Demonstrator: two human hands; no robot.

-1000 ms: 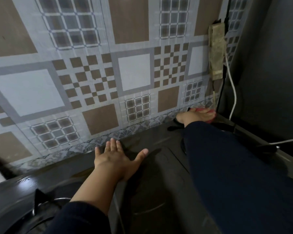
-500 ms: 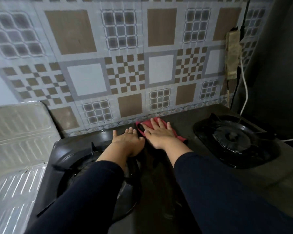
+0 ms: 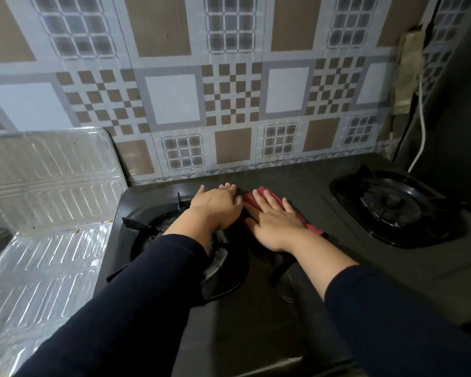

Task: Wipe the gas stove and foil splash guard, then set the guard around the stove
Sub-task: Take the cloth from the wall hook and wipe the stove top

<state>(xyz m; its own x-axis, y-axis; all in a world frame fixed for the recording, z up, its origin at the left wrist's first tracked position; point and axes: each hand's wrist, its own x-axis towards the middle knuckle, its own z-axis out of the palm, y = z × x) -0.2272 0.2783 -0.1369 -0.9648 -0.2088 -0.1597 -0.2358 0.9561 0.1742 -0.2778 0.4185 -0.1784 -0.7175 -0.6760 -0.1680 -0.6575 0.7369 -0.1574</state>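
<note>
A black two-burner gas stove fills the lower middle of the head view. My right hand lies flat, fingers spread, pressing a red cloth onto the stove top between the burners. My left hand rests palm down just left of it, at the far rim of the left burner, holding nothing. The silver foil splash guard sits left of the stove, one panel leaning on the wall and one lying flat, with small food specks on it.
The right burner sits at the far right. A patterned tiled wall stands right behind the stove. A power strip with a white cable hangs in the right corner beside a dark side wall.
My right hand slid the red cloth from the far right corner to the middle of the stove. My left hand stayed beside the left burner. The view pulled back and left, showing the foil guard.
</note>
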